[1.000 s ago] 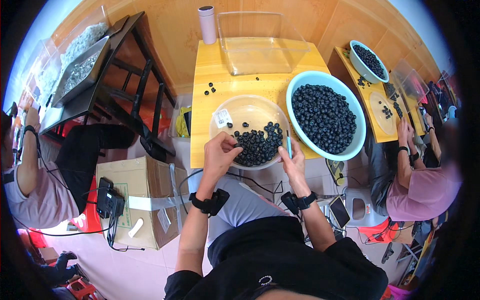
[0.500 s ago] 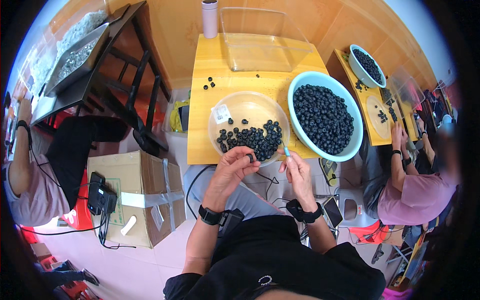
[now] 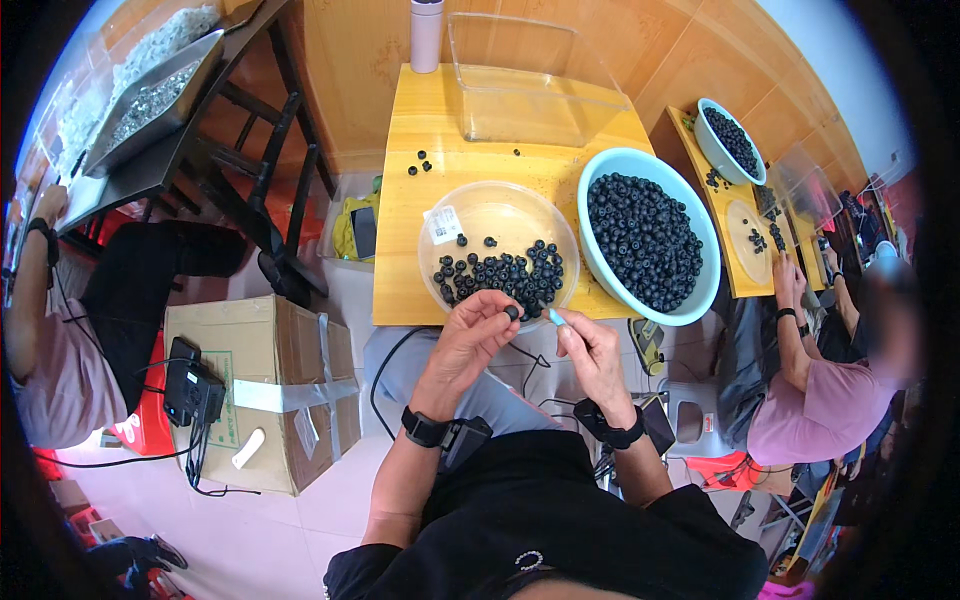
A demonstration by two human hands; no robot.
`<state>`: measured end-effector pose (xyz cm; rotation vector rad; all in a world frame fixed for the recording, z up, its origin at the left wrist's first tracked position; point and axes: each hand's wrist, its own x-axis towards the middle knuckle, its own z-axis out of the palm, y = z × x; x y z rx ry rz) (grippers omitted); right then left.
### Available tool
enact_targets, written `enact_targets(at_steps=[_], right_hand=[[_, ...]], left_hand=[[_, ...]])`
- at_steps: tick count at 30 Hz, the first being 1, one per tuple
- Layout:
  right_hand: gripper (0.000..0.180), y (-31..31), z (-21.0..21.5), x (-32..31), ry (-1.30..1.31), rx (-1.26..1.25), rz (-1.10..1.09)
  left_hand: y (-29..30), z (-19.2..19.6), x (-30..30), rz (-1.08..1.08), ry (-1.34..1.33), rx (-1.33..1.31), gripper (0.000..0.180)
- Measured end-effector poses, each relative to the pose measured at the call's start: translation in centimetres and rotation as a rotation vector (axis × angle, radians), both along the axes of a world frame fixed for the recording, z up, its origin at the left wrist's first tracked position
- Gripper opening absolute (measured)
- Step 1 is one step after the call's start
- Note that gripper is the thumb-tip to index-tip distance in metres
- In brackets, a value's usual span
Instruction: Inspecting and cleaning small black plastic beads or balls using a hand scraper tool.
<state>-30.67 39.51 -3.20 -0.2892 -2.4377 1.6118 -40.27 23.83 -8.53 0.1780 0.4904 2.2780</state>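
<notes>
My left hand (image 3: 466, 340) pinches a small round black part (image 3: 511, 312) between thumb and fingertips, just over the near rim of the shallow clear round tray (image 3: 490, 205). Close by on its right, my right hand (image 3: 594, 352) grips a thin tool with a light blue handle (image 3: 556, 317). The tool's tip points toward the held part; whether they touch I cannot tell. Many similar black parts (image 3: 505, 272) lie in the near half of the tray. To the right, a light blue basin (image 3: 712, 285) is heaped with more of them.
The wooden table (image 3: 410, 110) also carries a clear rectangular bin (image 3: 530, 105), a pale bottle (image 3: 426, 35) and several loose black parts (image 3: 420, 163). A taped cardboard box (image 3: 250, 345) stands on the floor at left. Co-workers sit at both sides, the right one (image 3: 820, 410) at a similar table.
My right hand has turned and brought the blue-handled tool left, nearer the black part. My left hand keeps its pinch and has shifted slightly. The whole view has shifted a little.
</notes>
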Motion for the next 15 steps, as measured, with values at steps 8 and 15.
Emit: enact_targets(at_steps=[8, 15], right_hand=[[0.023, -0.96, 1.19, -0.65, 0.147, 0.375, 0.125], [0.023, -0.97, 1.27, -0.64, 0.17, 0.396, 0.13]], left_hand=[[-0.16, -0.16, 0.15, -0.003, -0.007, -0.026, 0.018], [-0.44, -0.21, 0.05, -0.05, -0.009, -0.006, 0.015]])
